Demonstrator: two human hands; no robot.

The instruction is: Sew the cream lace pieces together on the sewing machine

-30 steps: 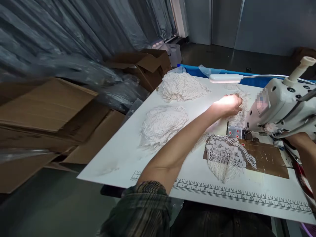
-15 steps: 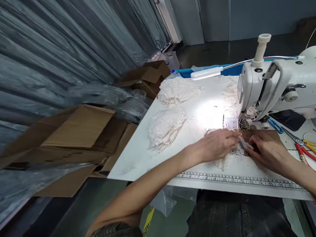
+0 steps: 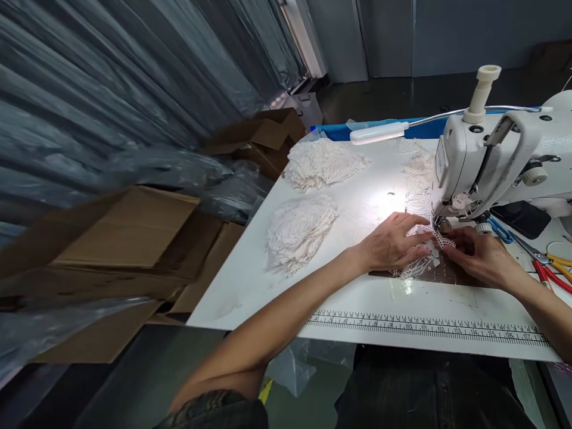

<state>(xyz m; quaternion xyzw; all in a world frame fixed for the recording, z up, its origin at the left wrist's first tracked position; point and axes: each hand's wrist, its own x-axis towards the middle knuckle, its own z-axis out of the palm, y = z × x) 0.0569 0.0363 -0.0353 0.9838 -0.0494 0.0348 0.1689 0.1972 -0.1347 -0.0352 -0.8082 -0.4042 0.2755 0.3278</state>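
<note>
White lace trim (image 3: 432,253) lies under the needle area of the white sewing machine (image 3: 465,155), on a dark brown plate (image 3: 460,275). From the left, my left hand (image 3: 395,241) rests on the lace with its fingers stretched out and slightly apart. My right hand (image 3: 480,256) is on the other side, close to the presser foot, with thumb and fingers pinched on the lace edge. Part of the lace is hidden beneath the left fingers.
Two piles of white lace, a far pile (image 3: 324,164) and a nearer pile (image 3: 301,232), lie to the left. Scissors (image 3: 538,255), a black phone (image 3: 522,217) and a lamp (image 3: 379,132) surround the machine. A ruler strip (image 3: 402,325) edges the table. Cardboard boxes (image 3: 129,226) stand left.
Both hands have moved away from me, closer to the needle, and the lace has shifted with them. My left fingers are more spread. More of the brown plate shows below the hands.
</note>
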